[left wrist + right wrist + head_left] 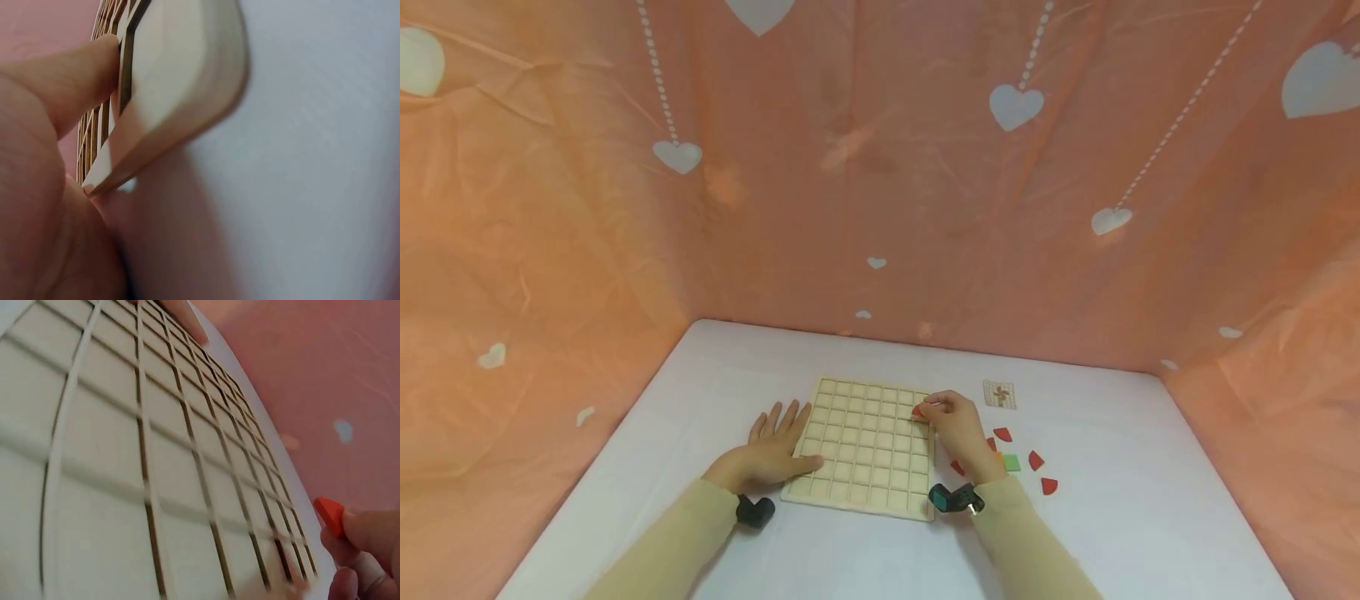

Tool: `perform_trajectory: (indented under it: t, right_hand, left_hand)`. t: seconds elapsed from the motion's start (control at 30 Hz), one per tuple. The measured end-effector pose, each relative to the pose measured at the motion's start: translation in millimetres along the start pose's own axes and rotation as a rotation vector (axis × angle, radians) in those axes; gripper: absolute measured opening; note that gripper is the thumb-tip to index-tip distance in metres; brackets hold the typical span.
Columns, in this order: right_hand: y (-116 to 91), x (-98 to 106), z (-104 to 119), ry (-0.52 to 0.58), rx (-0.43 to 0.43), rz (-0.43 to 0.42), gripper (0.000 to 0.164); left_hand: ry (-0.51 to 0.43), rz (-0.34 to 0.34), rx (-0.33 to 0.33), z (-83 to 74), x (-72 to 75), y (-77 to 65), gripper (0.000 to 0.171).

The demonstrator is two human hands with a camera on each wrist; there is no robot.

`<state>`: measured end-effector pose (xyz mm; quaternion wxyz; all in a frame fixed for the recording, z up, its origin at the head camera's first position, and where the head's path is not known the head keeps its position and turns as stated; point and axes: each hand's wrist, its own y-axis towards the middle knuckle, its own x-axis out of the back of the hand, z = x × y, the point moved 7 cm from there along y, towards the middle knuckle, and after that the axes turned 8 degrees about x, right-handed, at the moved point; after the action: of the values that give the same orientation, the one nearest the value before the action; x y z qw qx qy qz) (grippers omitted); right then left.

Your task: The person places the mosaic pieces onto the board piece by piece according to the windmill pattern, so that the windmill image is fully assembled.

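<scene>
A square wooden grid board (868, 446) lies on the white table, its raised strips dividing it into rows of square cells. My left hand (771, 450) rests at the board's left edge with fingers spread; its thumb (81, 75) lies over the frame onto the grid. Over the board's upper right corner, my right hand (955, 421) pinches a red quarter-circle piece (330, 515) between thumb and fingertips. In the head view this red piece overlaps the cells near the right edge. All the cells that show hold no pieces.
Right of the board lie several red quarter-circle pieces (1048, 485), a green square (1012, 462) and an orange piece partly hidden by the right wrist. Behind them is a small pattern card (1000, 394). An orange curtain (880, 183) with white hearts surrounds the table.
</scene>
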<state>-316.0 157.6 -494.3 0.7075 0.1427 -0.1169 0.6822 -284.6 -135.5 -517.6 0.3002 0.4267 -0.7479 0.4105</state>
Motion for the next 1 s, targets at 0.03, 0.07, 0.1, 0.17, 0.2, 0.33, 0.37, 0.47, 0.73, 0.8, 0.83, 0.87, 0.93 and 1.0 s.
perform_trajectory:
  t: [0.03,0.07,0.1,0.17,0.2,0.33,0.37,0.47,0.73,0.8,0.83,0.87,0.93,1.0]
  right_hand:
    - [1.1,-7.5,1.8,0.025,0.013,0.01,0.015]
    - [2.2,-14.7,3.1,0.039,0.03,0.024,0.014]
    - [3.2,-21.6,4.3,0.052,0.041,0.039,0.013]
    - [5.8,-33.9,6.5,0.051,0.061,0.073,0.011]
    - [7.5,-39.2,7.2,0.036,0.07,0.087,0.011]
    - [15.5,-56.4,13.6,-0.056,0.144,0.145,0.008]
    - [17.8,-59.5,15.0,-0.069,0.162,0.149,0.008]
    - [24.0,-68.2,15.7,-0.075,0.18,0.164,0.007]
    - [28.6,-76.5,15.0,-0.184,0.194,0.144,0.006]
    - [28.2,-77.1,17.4,-0.227,0.217,0.129,0.006]
    - [27.9,-77.4,18.6,-0.246,0.226,0.123,0.005]
    - [27.4,-77.6,19.8,-0.265,0.237,0.118,0.005]
    - [26.9,-78.0,20.6,-0.295,0.248,0.109,0.006]
    - [26.4,-77.7,21.3,-0.326,0.264,0.097,0.005]
  left_hand:
    - [0.002,-0.003,0.003,1.1,-1.4,0.3,0.098]
    - [0.003,-0.004,0.004,2.4,-2.9,0.9,0.098]
    - [0.003,-0.005,0.006,2.9,-4.2,0.9,0.098]
    - [0.003,-0.005,0.007,3.2,-6.2,0.9,0.098]
    - [0.004,-0.003,0.007,3.7,-7.4,1.5,0.098]
    - [-0.002,0.006,0.003,4.0,-8.6,3.0,0.099]
    - [-0.01,0.004,0.001,3.9,-7.7,3.3,0.099]
    - [-0.006,-0.004,0.002,5.3,-4.0,3.8,0.099]
    - [0.002,-0.015,-0.011,3.3,0.8,1.1,0.098]
    - [-0.004,-0.016,-0.015,3.2,0.8,1.5,0.098]
    - [-0.005,-0.015,-0.015,2.9,0.8,1.3,0.098]
    - [-0.006,-0.014,-0.013,3.0,0.7,1.4,0.098]
    - [-0.013,-0.01,-0.017,2.3,0.5,1.5,0.098]
    - [-0.013,-0.002,-0.016,1.7,-0.2,2.0,0.098]
